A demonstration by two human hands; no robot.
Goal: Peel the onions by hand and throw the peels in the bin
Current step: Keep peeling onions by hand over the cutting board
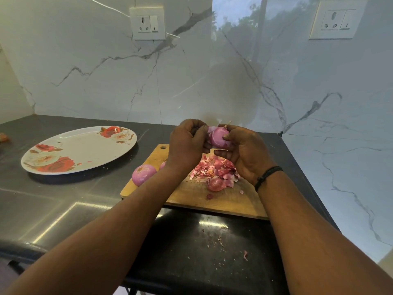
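Above the wooden cutting board (223,201) I hold a pink onion (218,139) between both hands. My right hand (244,154) grips it from the right, fingers curled around it. My left hand (187,145) pinches a strip of its skin at the onion's top left. A peeled onion (143,174) lies at the board's left edge, and a second one (163,165) peeks out behind my left wrist. A heap of red peels (214,169) covers the board's middle, with an unpeeled small onion (215,184) at its front. No bin is in view.
A floral oval plate (70,154) sits on the dark counter to the left. Peel scraps (221,239) lie on the counter in front of the board. Marble walls close off the back and right, with sockets (147,23) high up.
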